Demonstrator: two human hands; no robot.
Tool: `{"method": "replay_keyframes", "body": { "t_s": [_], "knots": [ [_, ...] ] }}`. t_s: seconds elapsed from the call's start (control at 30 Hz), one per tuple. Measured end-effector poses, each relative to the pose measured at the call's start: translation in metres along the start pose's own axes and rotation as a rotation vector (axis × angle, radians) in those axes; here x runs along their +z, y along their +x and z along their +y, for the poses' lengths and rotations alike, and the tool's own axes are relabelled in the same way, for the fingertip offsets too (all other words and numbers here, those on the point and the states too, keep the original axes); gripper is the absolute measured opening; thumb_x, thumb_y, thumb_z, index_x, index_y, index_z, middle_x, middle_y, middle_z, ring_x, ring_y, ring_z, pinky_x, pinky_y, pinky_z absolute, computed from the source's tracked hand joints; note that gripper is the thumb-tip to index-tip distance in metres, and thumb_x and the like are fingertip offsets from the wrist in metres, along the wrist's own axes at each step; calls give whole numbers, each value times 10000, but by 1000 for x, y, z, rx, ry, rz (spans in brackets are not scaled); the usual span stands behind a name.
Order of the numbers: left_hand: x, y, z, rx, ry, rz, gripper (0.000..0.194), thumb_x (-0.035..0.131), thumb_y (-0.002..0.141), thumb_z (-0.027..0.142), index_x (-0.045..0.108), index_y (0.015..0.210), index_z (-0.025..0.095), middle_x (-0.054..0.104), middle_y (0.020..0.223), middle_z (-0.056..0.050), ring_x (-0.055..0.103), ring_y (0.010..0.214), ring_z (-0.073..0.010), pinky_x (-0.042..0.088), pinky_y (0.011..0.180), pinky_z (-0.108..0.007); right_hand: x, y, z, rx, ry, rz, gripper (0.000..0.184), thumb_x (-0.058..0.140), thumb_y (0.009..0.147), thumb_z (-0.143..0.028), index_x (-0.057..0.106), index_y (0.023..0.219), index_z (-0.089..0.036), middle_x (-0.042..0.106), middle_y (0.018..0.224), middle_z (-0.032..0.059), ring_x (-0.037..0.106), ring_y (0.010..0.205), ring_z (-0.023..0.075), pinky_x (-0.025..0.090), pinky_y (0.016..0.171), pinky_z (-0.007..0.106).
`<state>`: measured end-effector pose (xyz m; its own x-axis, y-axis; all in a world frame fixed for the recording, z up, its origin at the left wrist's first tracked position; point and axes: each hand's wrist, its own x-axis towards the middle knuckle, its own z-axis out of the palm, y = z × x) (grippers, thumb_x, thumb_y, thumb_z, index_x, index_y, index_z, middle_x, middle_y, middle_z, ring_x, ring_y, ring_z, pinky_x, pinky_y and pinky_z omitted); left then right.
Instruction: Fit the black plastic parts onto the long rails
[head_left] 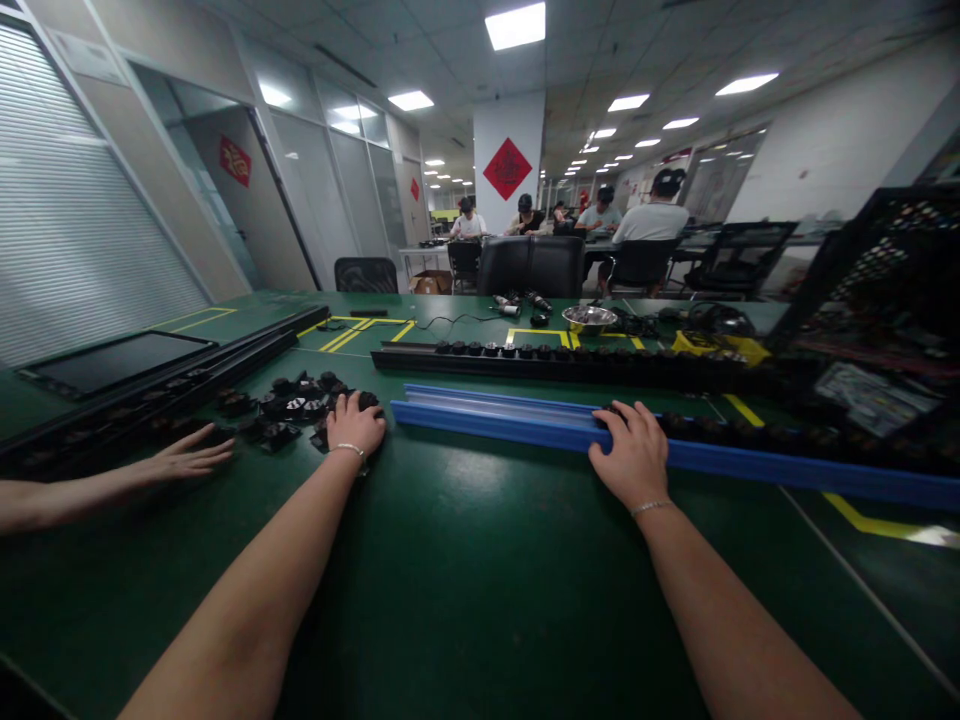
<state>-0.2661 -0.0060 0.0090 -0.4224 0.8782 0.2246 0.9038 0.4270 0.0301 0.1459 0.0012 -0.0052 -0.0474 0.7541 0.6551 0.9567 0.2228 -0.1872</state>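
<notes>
Rectangular ceiling lights run back over a long office-like workroom, where people sit at far desks beyond a black leather chair point(551, 265). Nearer, a green-topped worktable point(465, 560) marked with yellow tape fills the view. Lying across its middle and right is a long blue channel-shaped rail point(495, 422), bare inside towards its left end and lined with small dark parts further right. Beyond it lies a long black rail point(450, 360) holding a similar row, with a shiny round metal bowl point(590, 328) farther back.

On the left is a loose pile of small black parts point(296, 405). The left hand point(356, 428) is at the pile's right edge, fingers bent over a dark part; whether they have closed on it, I cannot tell. The right hand point(631, 450) lies over the blue rail's near wall, fingers half spread and bent, tips near a dark part in the channel; a firm hold cannot be made out. Another person's hand point(191, 458) reaches in from the left, fingers extended near the pile.

The step in hand looks like gathering a loose part while the right hand attends to the rail. The next move seems to call for a secure pinch on one part, clear of its neighbours.
</notes>
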Motion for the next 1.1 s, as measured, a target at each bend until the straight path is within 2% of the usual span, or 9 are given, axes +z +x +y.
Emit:
{"method": "replay_keyframes", "body": {
  "t_s": [0.2,0.33,0.5,0.67,0.77,0.83,1.0,1.1],
  "knots": [
    [2,8,-20,-37,31,-37,427,392,820,391,575,1204,364,285,1486,-24,135,1379,-332,201,1062,-526,-1,0,0,5,9,1,398,481,722,-242,580,1107,-238,485,1271,76,317,1276,289,302,1016,491],
    [3,14,-31,-45,30,-68,433,403,815,404,559,1217,381,278,1493,-22,115,1381,-349,175,1057,-565,-3,1,-2,21,21,-6,467,469,723,-232,537,1186,-235,487,1276,81,314,1280,289,298,1024,489],
    [1,13,-26,-4,14,-42,382,453,781,339,633,1119,343,321,1471,-23,92,1384,-356,175,1054,-587,-3,2,-2,49,39,39,559,448,698,-180,463,1257,-175,512,1252,106,316,1278,279,281,1042,478],
    [-4,4,-1,-6,-89,123,347,448,767,229,631,1061,211,351,1451,-66,175,1373,-323,226,1079,-511,-2,2,-2,99,5,106,490,424,702,-170,517,1179,-109,522,1223,148,320,1271,289,281,1034,488],
    [-6,-5,21,71,-185,266,365,399,792,194,570,1113,161,370,1435,-82,201,1376,-238,216,1120,-418,-2,2,-1,116,-2,123,448,429,697,-178,561,1120,-112,516,1223,154,316,1269,305,278,1027,511],
    [-8,-11,38,157,-257,319,368,374,812,193,540,1137,146,391,1420,-83,203,1377,-194,210,1132,-366,-2,2,-1,114,8,117,459,436,685,-175,567,1121,-113,516,1220,158,313,1268,308,277,1026,518],
    [-15,-31,84,394,-371,262,381,369,860,242,480,1216,163,394,1425,-74,237,1367,-177,241,1123,-379,0,3,1,97,16,114,488,438,680,-177,576,1147,-139,532,1194,142,338,1253,313,287,1017,524],
    [-17,-43,110,524,-388,178,436,371,888,310,425,1296,168,377,1440,-84,233,1369,-192,255,1113,-389,-1,2,0,86,-4,105,466,433,701,-180,593,1138,-155,552,1153,131,359,1242,311,300,1008,513]
  ]
}}
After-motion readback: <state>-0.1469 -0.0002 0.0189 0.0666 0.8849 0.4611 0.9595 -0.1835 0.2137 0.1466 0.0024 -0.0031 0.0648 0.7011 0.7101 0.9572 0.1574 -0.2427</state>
